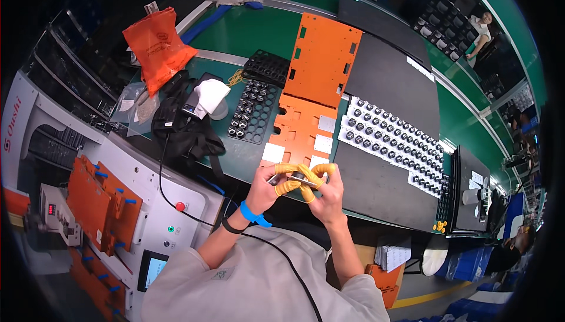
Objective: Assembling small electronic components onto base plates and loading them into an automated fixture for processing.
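Part, small, with a dark round body and a flat pale edge, is between the 2 hands, in front of the chest. Left hand pinches it from 9 o'clock and right hand from 3 o'clock; both grips are narrow, closed on this same part. Probably it is held by fingertips so that its edges stay reachable, and the yellow finger covers probably keep its surface clean.

From the part, at 12 o'clock, lies an orange fixture; its recesses perhaps keep the 4 white square pieces in position. At 2 o'clock, white plates with black round pieces stand in straight rows on a dark mat, perhaps for easy counting.

About containers: at 11 o'clock, a black tray has round pockets; shiny round pieces fill many at its 9 o'clock side, while pockets toward 3 o'clock are empty. At 10 o'clock, a clear plastic bag has contents which I cannot tell.
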Demonstrator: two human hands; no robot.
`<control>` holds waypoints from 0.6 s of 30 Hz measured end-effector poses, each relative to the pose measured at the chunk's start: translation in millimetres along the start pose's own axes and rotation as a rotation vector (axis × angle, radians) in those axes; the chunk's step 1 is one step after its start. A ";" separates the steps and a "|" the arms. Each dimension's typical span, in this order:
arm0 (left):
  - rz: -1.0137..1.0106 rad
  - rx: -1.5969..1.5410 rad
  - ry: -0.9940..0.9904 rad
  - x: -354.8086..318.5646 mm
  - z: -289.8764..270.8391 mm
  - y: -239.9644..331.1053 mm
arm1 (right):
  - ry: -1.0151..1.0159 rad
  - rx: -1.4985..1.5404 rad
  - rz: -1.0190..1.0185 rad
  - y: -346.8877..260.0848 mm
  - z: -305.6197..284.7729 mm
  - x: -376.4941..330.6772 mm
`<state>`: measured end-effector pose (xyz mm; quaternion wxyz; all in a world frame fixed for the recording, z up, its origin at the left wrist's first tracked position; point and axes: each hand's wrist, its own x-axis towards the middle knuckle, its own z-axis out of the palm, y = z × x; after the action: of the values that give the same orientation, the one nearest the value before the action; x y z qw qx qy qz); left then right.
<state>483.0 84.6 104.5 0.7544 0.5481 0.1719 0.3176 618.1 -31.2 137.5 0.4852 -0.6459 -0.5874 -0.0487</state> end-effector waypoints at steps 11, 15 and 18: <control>0.150 0.950 0.431 68.4 -32.7 34.1 | 0.075 -0.018 0.199 29.7 -27.0 -1.7; -0.072 1.162 0.351 84.7 -41.7 39.3 | 0.116 -0.009 0.256 31.7 -34.6 -12.8; -0.125 1.240 0.297 96.6 -44.7 30.1 | 0.183 0.044 0.337 29.8 -34.5 -20.2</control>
<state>518.5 187.1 126.1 0.2825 0.8218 0.4580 0.1873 653.4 -64.4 125.8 0.5517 -0.7173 -0.4253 -0.0124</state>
